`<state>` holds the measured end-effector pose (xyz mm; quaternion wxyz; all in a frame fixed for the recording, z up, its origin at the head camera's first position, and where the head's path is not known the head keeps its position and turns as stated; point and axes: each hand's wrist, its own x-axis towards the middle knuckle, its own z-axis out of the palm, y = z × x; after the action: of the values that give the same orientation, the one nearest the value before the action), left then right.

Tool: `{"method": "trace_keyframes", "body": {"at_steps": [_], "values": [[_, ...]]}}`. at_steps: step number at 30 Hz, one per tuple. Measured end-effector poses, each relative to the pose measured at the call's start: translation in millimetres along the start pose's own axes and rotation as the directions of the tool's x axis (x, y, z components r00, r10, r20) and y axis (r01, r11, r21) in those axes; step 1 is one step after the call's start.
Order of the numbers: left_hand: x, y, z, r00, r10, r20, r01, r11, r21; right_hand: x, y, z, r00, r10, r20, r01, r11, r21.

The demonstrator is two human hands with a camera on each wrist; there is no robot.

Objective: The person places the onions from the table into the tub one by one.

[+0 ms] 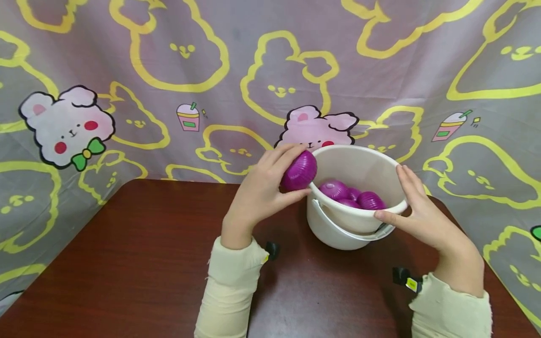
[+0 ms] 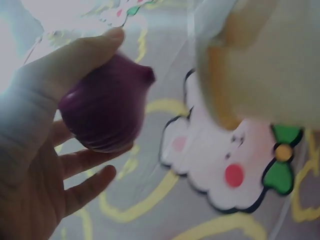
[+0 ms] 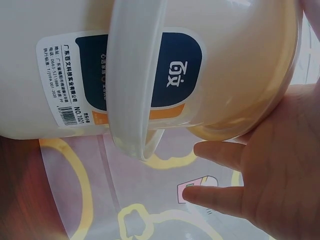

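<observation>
My left hand (image 1: 264,188) holds a purple onion (image 1: 301,171) just off the left rim of a white bucket (image 1: 334,230). Thumb and fingers grip the onion from both sides; in the left wrist view the pointed neck of this onion (image 2: 107,105) faces the bucket. Several more purple onions (image 1: 370,200) lie inside the bucket. At the right side of the rim, my right hand (image 1: 427,223) holds the bucket, thumb at the front and fingers farther back. In the right wrist view, two fingers of this hand (image 3: 270,175) extend apart from the wall.
The bucket's handle (image 1: 338,226) hangs down its front, across a printed label (image 3: 65,85). Beneath is a dark reddish-brown table (image 1: 148,263). A cartoon-patterned cloth (image 1: 236,103) hangs right behind the table. Small black devices (image 1: 272,251) sit at both wrists.
</observation>
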<state>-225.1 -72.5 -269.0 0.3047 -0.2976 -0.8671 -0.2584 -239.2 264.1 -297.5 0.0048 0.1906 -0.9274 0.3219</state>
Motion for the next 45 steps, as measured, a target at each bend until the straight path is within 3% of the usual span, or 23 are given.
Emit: {"method": "trace_keyframes", "body": {"at_steps": [6,13,17,22,30,36,45], "values": [[6.1,5.0,12.4,0.998,0.066,-0.017,-0.066,0.998,0.011,1.9,-3.4,-0.3,1.0,0.014,0.02,-0.014,1.0,0.022],[12.9,7.7,25.1,0.987,0.084,-0.138,-0.092,0.994,-0.054,2.4,-3.8,-1.9,1.0,0.003,0.011,-0.003,1.0,0.002],[15.6,11.9,34.1,0.981,0.102,-0.166,-0.118,0.989,-0.087,1.7,-2.7,-1.4,1.0,0.01,0.017,-0.01,1.0,0.005],[18.1,15.7,45.4,0.981,0.109,-0.159,-0.131,0.982,-0.134,0.9,-1.3,-1.4,1.0,-0.002,0.0,0.002,1.0,-0.005],[19.8,16.0,65.7,0.992,0.086,-0.092,-0.106,0.965,-0.241,-0.1,0.1,-2.2,1.0,-0.004,-0.009,0.004,1.0,-0.015],[18.2,16.0,71.7,0.992,0.084,-0.092,-0.103,0.968,-0.227,0.5,-0.4,-1.0,1.0,0.006,0.009,-0.006,1.0,0.007],[14.2,16.2,75.6,0.999,-0.012,-0.045,0.004,0.983,-0.182,-0.1,-5.2,0.9,1.0,0.003,0.024,-0.003,1.0,-0.004]]}}
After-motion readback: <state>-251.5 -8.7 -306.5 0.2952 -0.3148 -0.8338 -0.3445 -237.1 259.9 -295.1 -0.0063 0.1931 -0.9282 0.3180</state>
